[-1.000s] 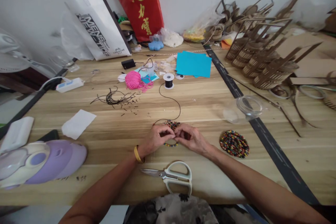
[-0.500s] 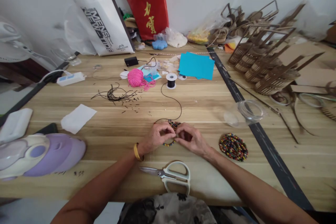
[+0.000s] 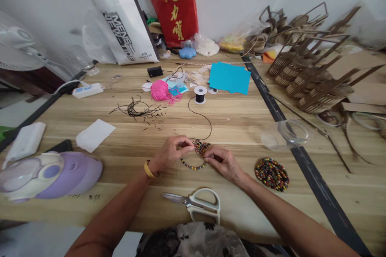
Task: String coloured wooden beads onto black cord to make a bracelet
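Note:
A strand of small multicoloured beads point(image 3: 193, 167) curves between my two hands, and more beads point(image 3: 201, 146) lie bunched just behind it. My left hand point(image 3: 171, 152) is at the strand's left end, thumb and forefinger pinched together; what is between them is too small to make out. At the right end, my right hand point(image 3: 223, 162) pinches the bead strand. Black cord point(image 3: 208, 120) runs from a white spool point(image 3: 200, 94) down to the beads near my left fingertips. White-handled scissors point(image 3: 196, 202) lie in front of me, blades pointing left.
A coiled pile of beads point(image 3: 272, 174) lies right of my right hand. Cut black cords point(image 3: 137, 109) with scattered snippets, pink yarn point(image 3: 159, 90) and blue sheets point(image 3: 229, 77) lie farther back. A purple-and-white appliance point(image 3: 66, 174) stands left; small woven baskets point(image 3: 310, 84) stand right.
My hands have moved apart from where their fingertips met, my left hand shifting left. More of the bead strand shows between them. The whole view has shifted slightly.

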Demonstrator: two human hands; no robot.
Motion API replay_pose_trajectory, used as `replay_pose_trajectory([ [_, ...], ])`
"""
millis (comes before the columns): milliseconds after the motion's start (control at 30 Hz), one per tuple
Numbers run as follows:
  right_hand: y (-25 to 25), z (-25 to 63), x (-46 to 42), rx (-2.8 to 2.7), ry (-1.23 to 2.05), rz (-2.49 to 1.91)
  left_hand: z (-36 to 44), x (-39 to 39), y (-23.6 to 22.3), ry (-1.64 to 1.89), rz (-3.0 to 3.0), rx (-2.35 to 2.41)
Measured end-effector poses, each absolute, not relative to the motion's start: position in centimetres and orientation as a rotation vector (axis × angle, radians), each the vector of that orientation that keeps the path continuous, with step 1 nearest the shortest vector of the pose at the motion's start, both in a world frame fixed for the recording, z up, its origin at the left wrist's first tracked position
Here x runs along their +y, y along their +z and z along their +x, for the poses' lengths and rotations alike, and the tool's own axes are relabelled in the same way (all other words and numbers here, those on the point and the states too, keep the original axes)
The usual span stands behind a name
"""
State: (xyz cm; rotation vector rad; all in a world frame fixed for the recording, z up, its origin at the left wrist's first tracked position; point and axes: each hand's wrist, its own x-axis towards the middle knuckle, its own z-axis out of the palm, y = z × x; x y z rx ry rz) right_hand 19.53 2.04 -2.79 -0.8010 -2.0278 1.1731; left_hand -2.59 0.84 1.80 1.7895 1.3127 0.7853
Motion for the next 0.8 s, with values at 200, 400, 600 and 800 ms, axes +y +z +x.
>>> replay_pose_trajectory([
  [200,-3.3,19.5,1.7,-1.981,1.135,-0.896,-6.7,1.7,2.0,0.569,1.791,1.305],
  [400,-3.1,19.7,1.7,-2.09,1.029,-0.769,-8.3,2.3,1.1,0.52,1.828,1.325],
  [600,-3.0,19.7,1.7,-2.075,0.979,-0.813,-8.4,2.6,0.7,0.544,1.867,1.293],
  [800,-3.3,19.7,1.6,-2.027,0.993,-0.92,-8.2,2.7,0.2,0.661,1.791,1.382],
])
